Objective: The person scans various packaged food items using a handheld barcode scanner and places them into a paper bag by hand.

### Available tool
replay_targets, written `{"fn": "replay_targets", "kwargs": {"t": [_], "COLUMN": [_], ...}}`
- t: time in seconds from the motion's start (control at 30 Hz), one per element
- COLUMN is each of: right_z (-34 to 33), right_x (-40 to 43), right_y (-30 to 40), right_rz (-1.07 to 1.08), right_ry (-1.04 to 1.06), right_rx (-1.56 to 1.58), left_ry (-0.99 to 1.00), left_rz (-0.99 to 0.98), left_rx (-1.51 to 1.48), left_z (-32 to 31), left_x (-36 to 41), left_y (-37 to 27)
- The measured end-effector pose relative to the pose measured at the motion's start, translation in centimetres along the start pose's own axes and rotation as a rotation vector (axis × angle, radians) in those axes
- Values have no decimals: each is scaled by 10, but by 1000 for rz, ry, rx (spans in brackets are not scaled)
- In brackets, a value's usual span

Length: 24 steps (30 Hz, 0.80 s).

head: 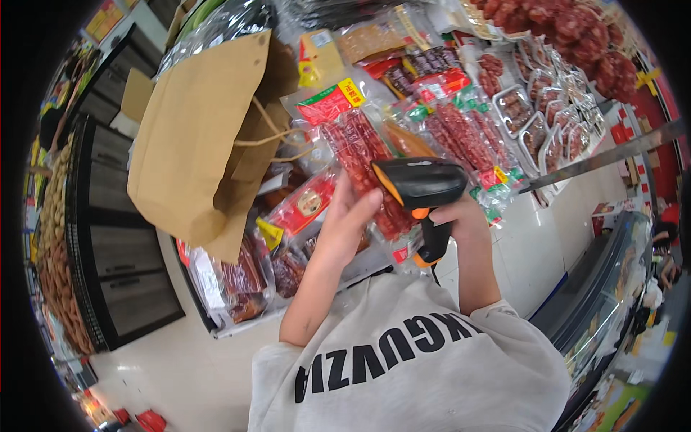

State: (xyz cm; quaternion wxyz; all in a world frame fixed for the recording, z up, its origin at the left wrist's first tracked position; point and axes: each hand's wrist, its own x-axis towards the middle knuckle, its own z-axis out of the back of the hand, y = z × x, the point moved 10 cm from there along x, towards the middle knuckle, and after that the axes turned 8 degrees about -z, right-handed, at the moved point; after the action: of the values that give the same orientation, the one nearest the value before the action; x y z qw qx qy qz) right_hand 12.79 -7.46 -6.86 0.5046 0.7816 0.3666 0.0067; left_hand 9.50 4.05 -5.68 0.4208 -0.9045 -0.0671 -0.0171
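Observation:
My left hand (351,213) grips a clear plastic pack of red cured sausages (356,146), which has a red and green top and a yellow label bearing writing. The pack is tilted, its lower end towards my body. In my right hand (464,216) is a black and orange handheld barcode scanner (424,181), its handle down in my fingers. The scanner's head overlaps the sausages in the view; whether they touch I cannot tell. To the left of the pack, a brown paper bag (200,140) with twisted paper handles (270,135) lies over the display, its mouth facing right.
Packed cured meats (243,275) fill the display's near edge. More sausage packs (464,129) and film-wrapped trays (515,110) lie to the right, below hanging sausages (577,27). A metal bar (604,156) juts out at right. A glass-fronted case (604,291) and dark drawers (127,254) flank the floor.

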Motion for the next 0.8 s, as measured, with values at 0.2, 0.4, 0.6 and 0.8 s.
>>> {"fn": "replay_targets", "kwargs": {"t": [0.2,0.4,0.6,0.8], "right_z": [-5,-15,11,20], "right_x": [11,11,7,15], "right_y": [-26,-3,2,-7], "right_rz": [-99,37,83,28], "right_ry": [117,258,255,147], "right_rx": [114,107,106,138], "left_ry": [-203,-216,-254,-265], "left_rz": [-9,-35,-24,2], "left_rx": [-144,-175,-264,-252], "left_z": [38,53,59,63], "left_x": [1,8,5,6], "left_y": [-1,-3,-5,-6]}}
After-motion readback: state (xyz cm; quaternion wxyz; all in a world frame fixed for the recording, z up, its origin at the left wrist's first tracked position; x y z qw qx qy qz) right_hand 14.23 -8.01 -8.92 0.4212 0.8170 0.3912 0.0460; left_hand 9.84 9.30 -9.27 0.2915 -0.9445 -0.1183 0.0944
